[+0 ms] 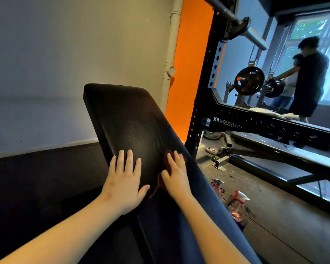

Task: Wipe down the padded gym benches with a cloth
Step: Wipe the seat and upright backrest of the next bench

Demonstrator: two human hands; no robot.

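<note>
Filling the upper left of the frame, a pale wall [65, 54] runs down to a dark floor [36, 178] at lower left. Next in size, a black padded bench [130, 121] slants from the bottom centre up toward the middle of the frame, its rounded top end set against the wall. Right of it stands a black rack [204, 92] with rows of holes, with an orange strip [191, 63] and a white pipe [171, 54] behind it at upper centre. Two blurred persons [311, 77] stand at the upper right beside a bar loaded with a black plate [249, 80], in front of a bright window.

Both bare forearms reach up from the bottom edge onto the lower part of the pad. The left hand [125, 180] lies flat on the pad at centre frame, fingers straight and spread, thumb out to the right, holding nothing. The right hand [176, 174] sits just right of it near the pad's right edge, its fingers laid over a brown cloth [165, 161] and pressing it against the pad rather than curling round it. The cloth shows as a dark crumple along the left side of that hand, between the two hands, and is mostly hidden beneath the palm.

At lower right, on the speckled floor beside the bench, stands a clear spray bottle [239, 199] with a red-and-white trigger head; a second similar shape sits just up and left of it, too blurred to tell what it is
</note>
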